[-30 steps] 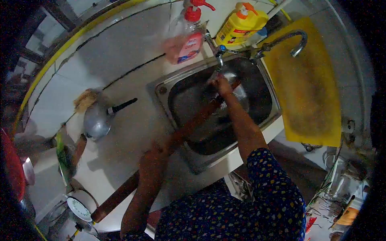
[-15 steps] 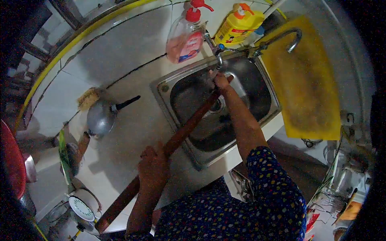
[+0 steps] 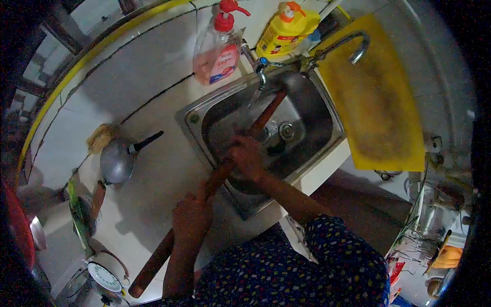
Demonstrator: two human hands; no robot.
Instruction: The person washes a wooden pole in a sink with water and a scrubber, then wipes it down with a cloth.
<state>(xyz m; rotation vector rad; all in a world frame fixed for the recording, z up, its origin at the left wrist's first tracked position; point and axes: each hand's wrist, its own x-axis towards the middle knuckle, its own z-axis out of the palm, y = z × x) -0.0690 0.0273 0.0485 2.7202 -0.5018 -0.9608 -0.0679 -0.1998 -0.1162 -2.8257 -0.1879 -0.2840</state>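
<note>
A long, reddish-brown stick (image 3: 266, 113) runs diagonally from the counter into the metal sink (image 3: 312, 110). Its far end lies in the basin beside the tap (image 3: 262, 77), where a thin stream of water seems to fall. My left hand (image 3: 192, 217) is closed round the stick over the counter, left of the sink. Further up, my right hand (image 3: 247, 157) is wrapped about it at the sink's near left side, the fingers slightly blurred. The lower end of the stick sticks out past my left forearm.
Behind the sink stand a pink soap bottle (image 3: 217, 59) and a yellow bottle (image 3: 286, 33). A yellow mat (image 3: 371, 97) lies to the right. A metal pan (image 3: 117, 161), a sponge (image 3: 102, 138) and a white kitchen scale (image 3: 105, 276) are on the left.
My right hand has slid down the stick, from near the tap toward my left hand, baring the stick's far end. The left hand keeps its hold. The view has shifted slightly.
</note>
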